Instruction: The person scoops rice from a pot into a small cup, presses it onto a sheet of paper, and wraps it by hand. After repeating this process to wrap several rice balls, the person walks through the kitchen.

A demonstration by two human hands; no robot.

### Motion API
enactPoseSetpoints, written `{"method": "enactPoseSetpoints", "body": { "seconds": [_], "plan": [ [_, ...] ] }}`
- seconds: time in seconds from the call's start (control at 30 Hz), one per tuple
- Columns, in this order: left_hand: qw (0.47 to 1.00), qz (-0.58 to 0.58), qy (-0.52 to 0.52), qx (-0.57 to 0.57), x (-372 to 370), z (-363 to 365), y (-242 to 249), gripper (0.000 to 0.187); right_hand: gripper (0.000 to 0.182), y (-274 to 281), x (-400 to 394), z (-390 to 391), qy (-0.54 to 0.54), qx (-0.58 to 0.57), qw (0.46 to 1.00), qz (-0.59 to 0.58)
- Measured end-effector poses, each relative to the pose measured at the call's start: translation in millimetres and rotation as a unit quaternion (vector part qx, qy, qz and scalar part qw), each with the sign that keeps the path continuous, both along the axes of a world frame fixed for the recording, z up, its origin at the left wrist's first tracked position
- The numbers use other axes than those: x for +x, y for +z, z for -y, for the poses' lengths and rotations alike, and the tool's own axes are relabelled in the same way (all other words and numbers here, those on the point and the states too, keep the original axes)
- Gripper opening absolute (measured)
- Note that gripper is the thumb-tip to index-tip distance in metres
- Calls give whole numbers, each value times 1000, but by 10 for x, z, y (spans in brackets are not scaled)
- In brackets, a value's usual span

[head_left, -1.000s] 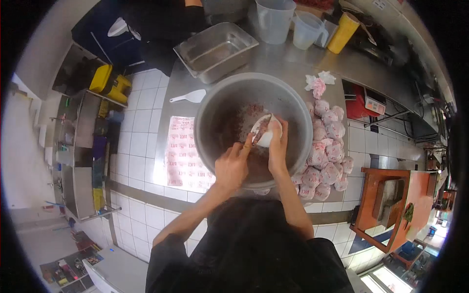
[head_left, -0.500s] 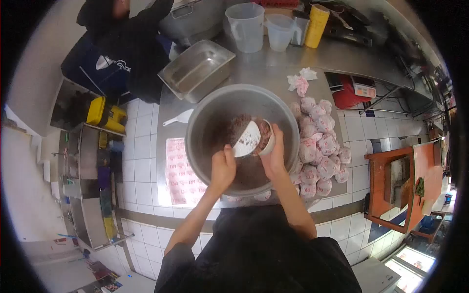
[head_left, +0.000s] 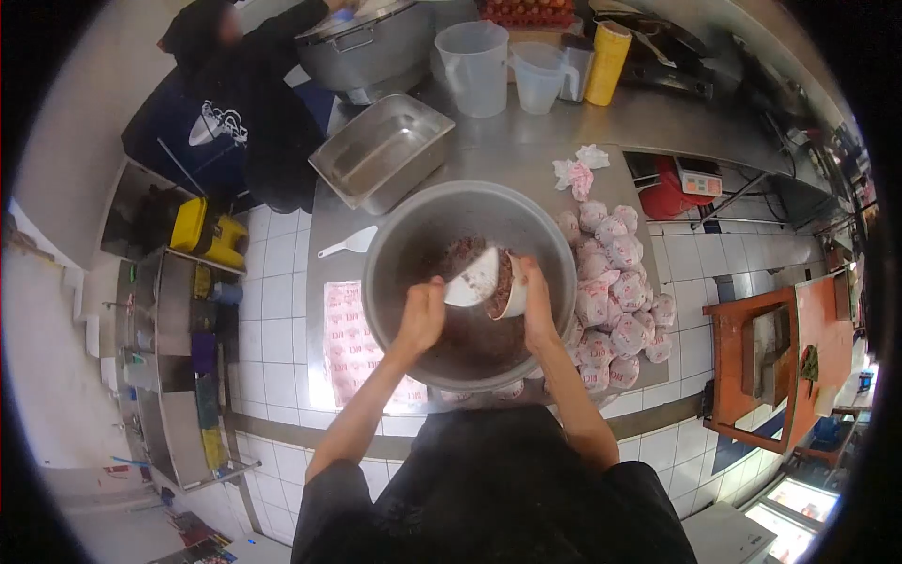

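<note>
Both hands are closed on something, well inside a big grey pot [head_left: 470, 201]: the left hand [head_left: 423, 315] grips a white scraper [head_left: 474, 284] by its edge, and the right hand [head_left: 536, 305] clasps a tilted white bowl [head_left: 516, 298] holding dark reddish food. The scraper's blade stands at the bowl's mouth; whether the 2 touch, I cannot tell. More food lies in the pot's bottom.

Too much tilt, or a slack right grip, could spill the load or drop the bowl; a hard scraper push might knock food loose.

Around the pot, wrapped round parcels [head_left: 594, 299] crowd its right side, limiting elbow room. Printed paper [head_left: 349, 340] and a white scoop [head_left: 353, 242] lie left. Beyond, a metal pan [head_left: 406, 169] and 2 jugs [head_left: 473, 75] block the far side; a co-worker [head_left: 268, 108] stands past them.
</note>
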State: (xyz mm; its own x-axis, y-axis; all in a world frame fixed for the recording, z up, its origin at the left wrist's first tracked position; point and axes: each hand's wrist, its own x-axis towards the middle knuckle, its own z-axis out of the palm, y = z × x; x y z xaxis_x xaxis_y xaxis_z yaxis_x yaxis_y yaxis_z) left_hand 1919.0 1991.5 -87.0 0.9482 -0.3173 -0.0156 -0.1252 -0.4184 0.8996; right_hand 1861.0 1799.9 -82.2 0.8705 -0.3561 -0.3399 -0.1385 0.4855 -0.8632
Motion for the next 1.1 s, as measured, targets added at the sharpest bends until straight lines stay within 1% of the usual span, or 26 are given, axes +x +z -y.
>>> {"method": "enactPoseSetpoints", "body": {
  "seconds": [0.07,0.13,0.17,0.2,0.23,0.27,0.33,0.4,0.47,0.5,0.53,0.6,0.63,0.67,0.7,0.73,0.77,0.8,0.83,0.87,0.93,1.0,1.03,1.07,1.1],
  "plan": [
    [997,62,0,47,-87,164,-7,56,32,-47,-4,-2,21,-142,988,57],
    [998,27,-21,59,7,199,6,56,28,164,-45,-93,10,-146,988,44],
    [997,57,-20,58,72,198,-40,58,29,239,-56,-105,6,-161,985,70],
    [996,48,-24,76,140,157,-84,58,29,267,-77,-111,5,-176,980,97],
    [995,45,-20,88,159,90,-94,58,32,272,-81,-83,18,-141,985,95],
    [994,48,-19,98,216,58,-72,57,32,221,-56,-94,17,-143,985,99],
    [995,55,-2,85,126,72,197,56,34,109,-3,-98,-40,-36,994,90],
    [995,55,14,77,13,84,308,54,36,98,19,-36,-33,-52,994,92],
    [994,58,-20,91,-170,166,246,52,35,-17,11,-26,-9,-77,994,81],
    [993,88,12,81,-242,227,56,51,35,-22,-5,-37,-4,-73,995,72],
    [993,74,14,87,-299,201,90,51,36,-4,-22,-41,-1,-81,994,71],
    [984,105,-27,142,-237,187,177,51,37,-76,-43,-19,0,-89,994,66],
    [978,114,-35,172,-215,113,114,51,39,-132,-79,33,15,-83,994,66],
    [978,110,-28,173,-235,8,121,51,41,-169,-98,79,28,-75,994,71],
    [974,110,-54,189,-197,-75,191,51,45,-130,-104,93,13,-18,997,69],
    [969,112,-81,205,-157,-116,274,51,45,-71,-119,83,14,-20,997,77],
    [972,84,-66,208,-167,-127,346,53,46,7,-139,84,-12,29,998,50],
    [972,94,-68,207,-173,-95,365,53,47,96,-138,91,-40,79,996,22],
    [984,63,-40,161,-197,-45,337,53,46,116,-134,116,-20,89,995,26],
    [993,30,-13,114,-215,16,284,54,46,58,-114,130,-25,89,995,32],
    [991,25,-20,130,-199,97,86,55,45,-112,-117,116,-38,165,985,26],
    [980,161,-23,112,-74,111,-103,55,44,-137,-192,171,-53,192,980,28],
    [982,145,-2,118,30,112,-90,55,43,-121,-223,199,-61,214,974,34],
    [981,150,11,126,147,74,-175,54,43,-115,-243,214,-59,216,974,27],
    [984,114,11,135,152,66,-122,54,42,-100,-255,233,-63,200,978,14]
  ]
}}
